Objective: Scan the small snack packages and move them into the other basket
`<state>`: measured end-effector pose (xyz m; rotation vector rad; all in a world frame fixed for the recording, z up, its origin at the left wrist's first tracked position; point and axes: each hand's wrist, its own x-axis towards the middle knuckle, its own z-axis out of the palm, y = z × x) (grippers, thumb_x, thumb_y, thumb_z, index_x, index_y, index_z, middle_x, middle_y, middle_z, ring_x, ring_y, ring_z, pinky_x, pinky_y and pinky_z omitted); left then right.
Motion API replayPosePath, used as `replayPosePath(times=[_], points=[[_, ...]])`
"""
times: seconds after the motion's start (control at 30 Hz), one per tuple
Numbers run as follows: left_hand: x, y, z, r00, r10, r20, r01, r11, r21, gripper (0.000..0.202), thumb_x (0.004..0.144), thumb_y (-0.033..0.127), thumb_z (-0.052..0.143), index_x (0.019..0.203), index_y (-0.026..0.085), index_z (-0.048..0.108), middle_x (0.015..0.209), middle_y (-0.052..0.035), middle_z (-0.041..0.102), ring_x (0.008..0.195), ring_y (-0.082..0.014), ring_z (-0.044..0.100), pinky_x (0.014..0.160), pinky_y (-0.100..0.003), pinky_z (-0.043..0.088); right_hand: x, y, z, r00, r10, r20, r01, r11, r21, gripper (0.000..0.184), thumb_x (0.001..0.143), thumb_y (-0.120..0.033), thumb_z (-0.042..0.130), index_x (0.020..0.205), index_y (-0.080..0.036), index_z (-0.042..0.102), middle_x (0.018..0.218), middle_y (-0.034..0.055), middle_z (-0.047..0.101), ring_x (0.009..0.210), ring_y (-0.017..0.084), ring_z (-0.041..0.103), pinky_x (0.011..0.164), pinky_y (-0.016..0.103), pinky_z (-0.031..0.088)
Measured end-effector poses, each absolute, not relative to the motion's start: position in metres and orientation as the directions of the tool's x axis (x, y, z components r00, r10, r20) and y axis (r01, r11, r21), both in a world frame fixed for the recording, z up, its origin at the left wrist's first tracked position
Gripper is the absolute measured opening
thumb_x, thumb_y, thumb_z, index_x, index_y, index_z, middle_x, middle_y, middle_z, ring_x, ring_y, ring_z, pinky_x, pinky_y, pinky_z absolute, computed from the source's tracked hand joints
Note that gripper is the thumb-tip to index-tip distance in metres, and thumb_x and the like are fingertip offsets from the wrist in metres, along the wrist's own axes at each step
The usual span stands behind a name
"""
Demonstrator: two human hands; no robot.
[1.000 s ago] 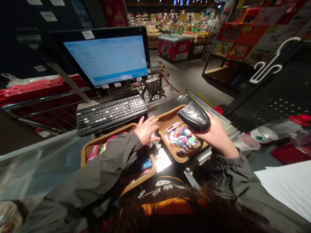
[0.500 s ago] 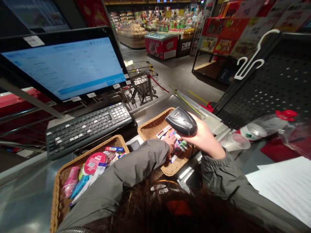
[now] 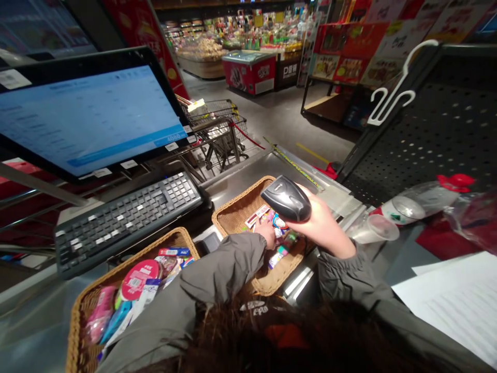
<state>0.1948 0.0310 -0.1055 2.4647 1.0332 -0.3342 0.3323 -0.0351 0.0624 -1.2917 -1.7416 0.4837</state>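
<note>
Gripping black plastic barcode scanner (image 3: 286,198) in right hand (image 3: 322,223), fingers closed round it; left hand (image 3: 266,233) down among small colourful packets (image 3: 277,243) in far wicker basket (image 3: 233,217), grip hidden; near wicker basket (image 3: 128,264) holds more packaged goods (image 3: 135,280), both on steel tabletop (image 3: 240,181).

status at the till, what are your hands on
Right hand gripping black handheld barcode scanner. Left hand at packaged goods in far wicker basket. Left sleeve over near wicker basket.
</note>
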Motion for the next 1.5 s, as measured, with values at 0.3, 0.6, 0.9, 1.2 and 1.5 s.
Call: replayPosePath(times=[0.3, 0.6, 0.9, 1.2, 1.5], points=[[0.166, 0.059, -0.026, 0.627, 0.776, -0.073, 0.755, -0.583, 0.3, 0.064, 0.071, 0.039, 0.068, 0.132, 0.023, 0.054, 0.151, -0.0113, 0.046, 0.146, -0.0351, 0.031, 0.117, -0.069, 0.016, 0.336, -0.037, 0.057, -0.054, 0.884, 0.465, 0.593, 0.403, -0.697, 0.058, 0.073, -0.034, 0.077, 0.127, -0.017, 0.062, 0.137, 0.0161, 0.061, 0.131, 0.035, 0.054, 0.111, 0.056, 0.044], [0.059, 0.043, 0.087, 0.52, 0.647, 0.558, 0.785, -0.619, -0.013, 0.029, 0.07, 0.02, 0.061, 0.099, 0.019, 0.059, 0.144, -0.0156, 0.053, 0.147, -0.0329, 0.032, 0.12, -0.067, 0.002, 0.304, -0.036, 0.078, -0.106, 0.802, 0.588, 0.661, 0.498, -0.561, 0.06, 0.076, -0.038, 0.074, 0.129, -0.015, 0.059, 0.135, 0.0198, 0.061, 0.132, 0.037, 0.054, 0.11, 0.057, 0.043], [-0.024, -0.009, 0.138, 0.413, 0.613, 0.673, 0.896, -0.407, -0.179, 0.017, 0.073, 0.018, 0.056, 0.09, 0.019, 0.059, 0.156, -0.0151, 0.039, 0.151, -0.0333, 0.023, 0.12, -0.066, -0.003, 0.236, -0.045, 0.122, -0.308, 0.649, 0.696, 0.575, 0.71, -0.407, 0.059, 0.077, -0.027, 0.068, 0.134, -0.02, 0.054, 0.136, 0.0154, 0.061, 0.135, 0.037, 0.05, 0.114, 0.059, 0.038], [-0.074, -0.05, 0.144, 0.343, 0.644, 0.684, 0.932, -0.324, -0.162, 0.021, 0.073, 0.015, 0.055, 0.093, 0.018, 0.059, 0.153, -0.0163, 0.043, 0.149, -0.0322, 0.028, 0.121, -0.064, -0.006, 0.167, -0.064, 0.123, -0.48, 0.551, 0.683, 0.439, 0.825, -0.357, 0.049, 0.076, -0.019, 0.065, 0.125, -0.022, 0.062, 0.128, 0.0105, 0.067, 0.128, 0.033, 0.057, 0.116, 0.055, 0.037], [-0.101, -0.066, 0.133, 0.318, 0.671, 0.67, 0.94, -0.314, -0.131, 0.024, 0.073, 0.015, 0.056, 0.096, 0.018, 0.06, 0.153, -0.0167, 0.043, 0.148, -0.033, 0.031, 0.12, -0.064, -0.007, 0.143, -0.078, 0.108, -0.473, 0.656, 0.588, 0.439, 0.754, -0.489, 0.058, 0.075, -0.025, 0.068, 0.131, -0.02, 0.056, 0.136, 0.0155, 0.061, 0.133, 0.038, 0.052, 0.11, 0.062, 0.04]])
